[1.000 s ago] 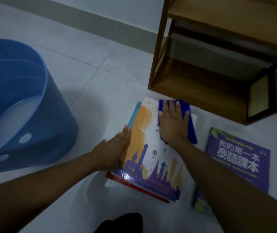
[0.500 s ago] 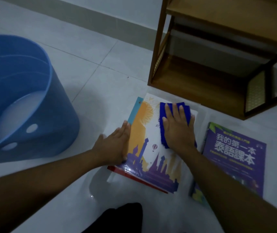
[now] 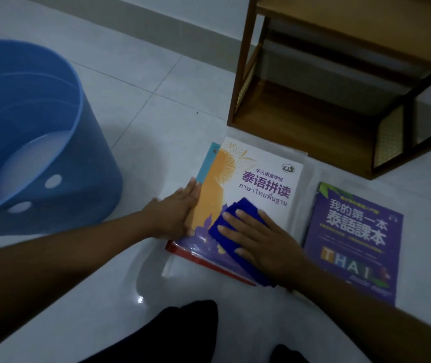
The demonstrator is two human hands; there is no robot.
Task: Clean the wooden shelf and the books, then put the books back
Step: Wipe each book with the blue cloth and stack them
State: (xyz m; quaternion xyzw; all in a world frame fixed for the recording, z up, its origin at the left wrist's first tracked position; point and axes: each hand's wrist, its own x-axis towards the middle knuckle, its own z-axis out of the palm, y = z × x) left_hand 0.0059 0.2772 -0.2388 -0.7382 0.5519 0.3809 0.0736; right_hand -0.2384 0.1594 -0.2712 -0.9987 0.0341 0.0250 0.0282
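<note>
Blue cloth [image 3: 228, 213] has been drawn down the top book [image 3: 260, 176] since a second ago, from the upper cover to the lower edge; title now uncovered. Cloth is pressed under the flat right hand [image 3: 264, 241], fingers straight, nothing gripped. Left edge is braced by the flat left hand [image 3: 175, 214]. Books lie on the floor before the wooden shelf [image 3: 311, 121], with the purple book [image 3: 353, 239] alongside. Cover judged nearly wiped.

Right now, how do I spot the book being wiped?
Find the wooden shelf. In front of its left corner lies the top book of a pile. Unlike the purple book beside it, its cover is white and orange, under a blue cloth.
</note>
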